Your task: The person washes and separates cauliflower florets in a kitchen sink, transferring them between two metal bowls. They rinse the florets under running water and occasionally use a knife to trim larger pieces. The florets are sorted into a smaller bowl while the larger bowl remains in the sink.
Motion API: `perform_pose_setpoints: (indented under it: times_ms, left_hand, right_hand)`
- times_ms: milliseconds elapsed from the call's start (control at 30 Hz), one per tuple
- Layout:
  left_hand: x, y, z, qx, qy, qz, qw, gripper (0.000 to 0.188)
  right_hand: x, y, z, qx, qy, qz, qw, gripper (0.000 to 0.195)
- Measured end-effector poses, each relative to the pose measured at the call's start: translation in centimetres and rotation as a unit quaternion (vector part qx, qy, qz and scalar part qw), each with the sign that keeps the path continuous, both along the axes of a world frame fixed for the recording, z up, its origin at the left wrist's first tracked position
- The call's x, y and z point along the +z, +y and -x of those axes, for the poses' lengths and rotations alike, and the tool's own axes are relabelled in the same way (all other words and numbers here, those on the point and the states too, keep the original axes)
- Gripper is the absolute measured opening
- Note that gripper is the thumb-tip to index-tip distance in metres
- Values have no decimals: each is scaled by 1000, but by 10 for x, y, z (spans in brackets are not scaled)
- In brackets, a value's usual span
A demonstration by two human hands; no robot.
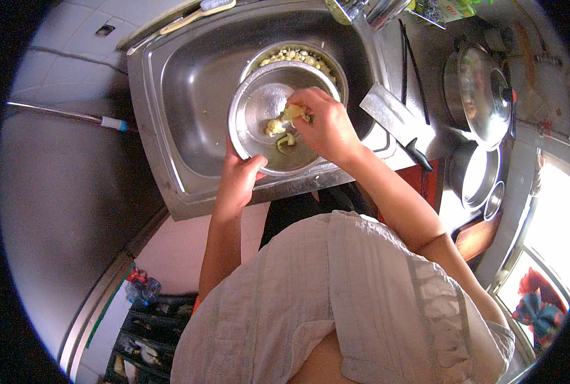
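Observation:
My left hand (243, 168) grips the near left rim of a stainless steel bowl (246, 103), thumb over the edge. Inside that bowl lie a cauliflower floret (275, 127) and a smaller piece with a green stem (285, 140). My right hand (324, 126) reaches over the bowl's right side, its fingers closed on pale cauliflower pieces (294, 112). Behind, and partly hidden by the held bowl, a second metal bowl (343, 86) contains many small cauliflower florets (300, 56). Both bowls are over the basin of a steel sink (194, 115).
A cleaver (393, 115) with a black handle lies on the counter right of the sink. Farther right are a lidded pot (479, 96), a metal pan (474, 175) and a small bowl (494, 200). A wooden-handled brush (194, 17) rests on the sink's back left edge.

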State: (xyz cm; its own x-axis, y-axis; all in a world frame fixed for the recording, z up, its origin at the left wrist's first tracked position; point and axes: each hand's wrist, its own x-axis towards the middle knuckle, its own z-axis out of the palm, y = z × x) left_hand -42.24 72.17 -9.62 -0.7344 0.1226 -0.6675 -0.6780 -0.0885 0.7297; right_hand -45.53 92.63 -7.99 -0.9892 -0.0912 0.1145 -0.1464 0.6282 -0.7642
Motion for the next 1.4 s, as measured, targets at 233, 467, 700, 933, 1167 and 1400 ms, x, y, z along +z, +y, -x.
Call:
perform_pose_setpoints:
  times_ms: [233, 467, 700, 933, 1167, 1400]
  left_hand:
    - [-8, -2, -2, -1, -3, 8, 1000, 80]
    - [-18, -4, -2, 12, -14, -17, 1000, 79]
    - [-25, -40, -14, 126, -55, -86, 987, 49]
    - [-7, -94, -24, 242, -33, -77, 967, 48]
    - [-4, -116, -36, 313, -28, -25, 949, 66]
    - [-14, -111, -49, 311, -69, -52, 946, 64]
  right_hand:
    - [-4, 3, 2, -71, -301, 319, 896, 26]
    - [8, 6, -1, -59, -384, 459, 799, 30]
    - [18, 35, 6, -171, -155, 396, 889, 29]
    - [-120, 46, 26, -110, -148, -30, 982, 29]
    - [-177, 32, 84, -127, -277, -148, 941, 53]
    - [-183, 29, 98, 0, -398, -257, 881, 46]
